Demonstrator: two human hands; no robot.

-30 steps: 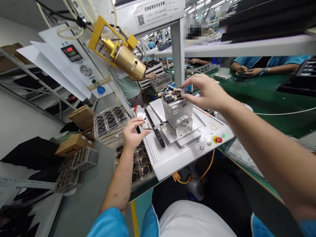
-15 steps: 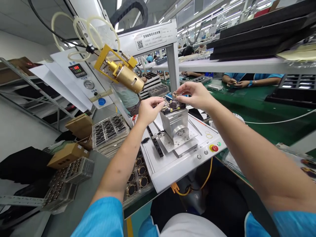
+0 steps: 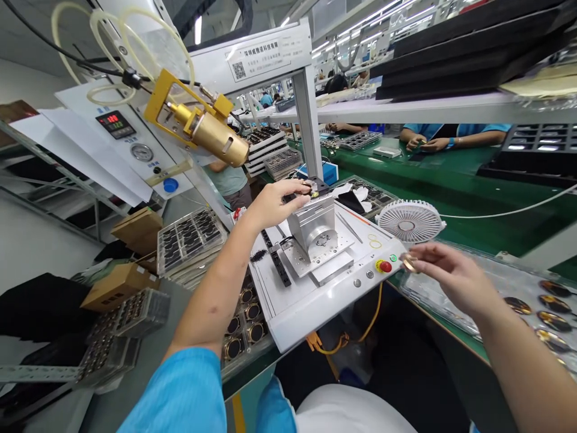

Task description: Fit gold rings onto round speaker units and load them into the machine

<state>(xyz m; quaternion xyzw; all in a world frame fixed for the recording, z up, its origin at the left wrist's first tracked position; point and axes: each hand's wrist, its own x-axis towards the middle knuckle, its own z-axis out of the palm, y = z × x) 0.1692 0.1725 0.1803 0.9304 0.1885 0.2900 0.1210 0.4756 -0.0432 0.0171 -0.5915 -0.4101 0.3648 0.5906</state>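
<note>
My left hand (image 3: 277,207) rests at the top of a silver metal fixture block (image 3: 313,228), its thumb and fingers closing on a small part at the fixture's black top. The fingers cover most of that part, so its kind cannot be made out. My right hand (image 3: 455,273) is off to the right of the machine base. Between its thumb and fingers it pinches a small gold, rounded watch-case-like part (image 3: 409,263), held in the air near the clear tray (image 3: 444,258) with several dark round gold-edged pieces (image 3: 554,322).
A gold cylindrical machine head (image 3: 220,141) hangs upper left of the fixture. A white fan (image 3: 408,222) stands behind my right hand. A red button (image 3: 385,266) sits on the white base (image 3: 311,313). Across the green bench are a co-worker's hands (image 3: 426,143). Tweezers (image 3: 349,228) lie right of the fixture.
My right hand has moved from the fixture top to the right and nearer, carrying the gold part. My left hand stays at the fixture. The view has shifted slightly, bringing the fan into sight.
</note>
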